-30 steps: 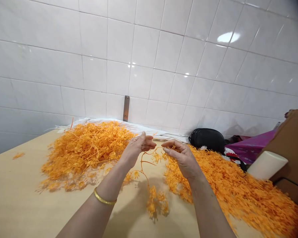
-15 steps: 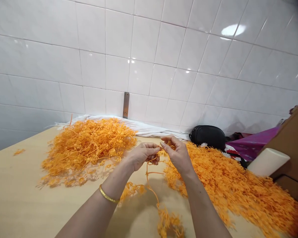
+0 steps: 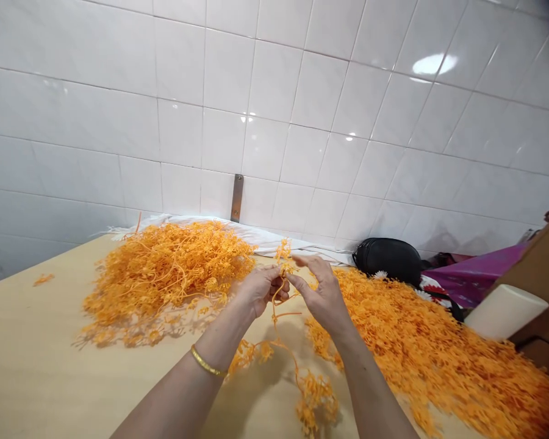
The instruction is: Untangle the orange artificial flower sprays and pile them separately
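Observation:
My left hand (image 3: 260,289), with a gold bangle on the wrist, is closed in a pinch on an orange artificial flower stem (image 3: 276,310). Small orange florets (image 3: 283,250) stick up above its fingertips. My right hand (image 3: 322,292) is just to the right, thumb and index finger apart; the thumb tip is close to the florets, and I cannot tell whether it touches them. From the left hand the thin stem hangs down and curves to the right, ending near a frilly orange cluster (image 3: 315,399) low over the table. Another cluster (image 3: 247,356) shows partly behind my left forearm.
Heaps of orange plastic sprigs lie on the table (image 3: 27,341): a left pile (image 3: 165,274) and a wide right pile (image 3: 439,341). A black case (image 3: 387,259), purple material (image 3: 478,277), a cream cylinder (image 3: 505,311) and a brown carton (image 3: 544,268) stand right. White cloth (image 3: 274,239) borders the tiled wall.
My right hand's fingers have spread away from the florets they were pinching beside the left hand. Florets now stand upright above the left fingertips. The view has shifted slightly.

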Available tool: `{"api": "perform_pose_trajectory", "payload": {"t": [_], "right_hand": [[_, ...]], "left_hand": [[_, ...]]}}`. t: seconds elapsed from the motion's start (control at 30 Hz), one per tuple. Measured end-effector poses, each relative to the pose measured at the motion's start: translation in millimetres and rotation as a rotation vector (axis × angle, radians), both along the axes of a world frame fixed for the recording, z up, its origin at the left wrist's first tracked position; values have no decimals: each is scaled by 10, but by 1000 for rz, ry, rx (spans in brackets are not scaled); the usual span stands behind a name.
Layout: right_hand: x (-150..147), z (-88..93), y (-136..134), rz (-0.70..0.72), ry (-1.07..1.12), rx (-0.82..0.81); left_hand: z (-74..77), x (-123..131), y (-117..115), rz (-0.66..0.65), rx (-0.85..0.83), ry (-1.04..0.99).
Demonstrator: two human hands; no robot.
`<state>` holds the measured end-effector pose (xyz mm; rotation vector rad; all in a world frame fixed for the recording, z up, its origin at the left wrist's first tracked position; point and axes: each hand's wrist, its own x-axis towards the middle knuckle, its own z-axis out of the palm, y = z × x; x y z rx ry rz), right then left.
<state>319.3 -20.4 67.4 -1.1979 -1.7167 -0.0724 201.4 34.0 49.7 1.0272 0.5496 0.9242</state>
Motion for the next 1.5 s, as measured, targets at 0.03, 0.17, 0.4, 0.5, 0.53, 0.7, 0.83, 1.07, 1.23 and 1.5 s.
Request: {"api": "perform_pose_trajectory", "payload": {"t": [0.03,0.17,0.4,0.5,0.53,0.7,0.83,1.07,1.23,1.5], "right_hand": [[-19,-24,13,-7,6,-10],[-95,-85,36,-8,45,-8],[-182,-63,-8,101,80,-56],[-182,-71,-9,102,117,-55],[-175,-82,-2,89,163,-58],[-150,-185,93,71,698,-123],[-153,-238,187,130,1080,-172],[624,-87,119,-184,1530,-49],[760,-70,32,23,1410,-227],[512,-256,109,311,1384,-709]], "left_hand": [[2,8,-9,4,16,7],[-4,71,-52,51,24,29],[-53,156,-99,105,-24,58],[-43,154,-124,127,-55,42],[-35,156,-140,130,-51,34],[-27,236,-252,127,27,29],[-58,304,-313,122,93,35],[-55,242,-276,176,12,25],[-155,284,-224,209,-52,72],[-237,284,-194,249,-38,139]]}}
